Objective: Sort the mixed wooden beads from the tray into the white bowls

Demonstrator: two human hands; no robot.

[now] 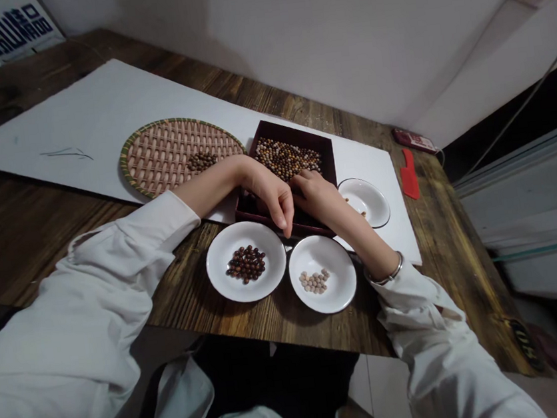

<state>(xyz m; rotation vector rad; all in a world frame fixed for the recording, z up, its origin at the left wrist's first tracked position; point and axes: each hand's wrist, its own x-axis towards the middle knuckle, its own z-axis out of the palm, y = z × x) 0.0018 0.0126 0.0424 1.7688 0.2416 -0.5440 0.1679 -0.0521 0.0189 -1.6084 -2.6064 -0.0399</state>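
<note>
A dark maroon box [329, 156] holds many small round beads [283, 158] in brown, tan and pale tones. My left hand [271, 193] hangs over the box's near edge, fingers curled and pinched downward; anything between them is hidden. Inside the box, my right hand [315, 192] has its fingers bent at the near side of the beads, fingertips out of sight. Below my left hand, a white plate [218, 273] carries dark brown beads [246, 264]. Beside it, a white bowl [326, 301] contains pale beads [315, 281].
A round woven tray [156, 156] with a small pile of brown beads [201, 161] lies left of the box. Another white dish [375, 201] with a few beads stands at right, partly behind my forearm. Farther right are a red comb [409, 177] and a red phone-like object [414, 140].
</note>
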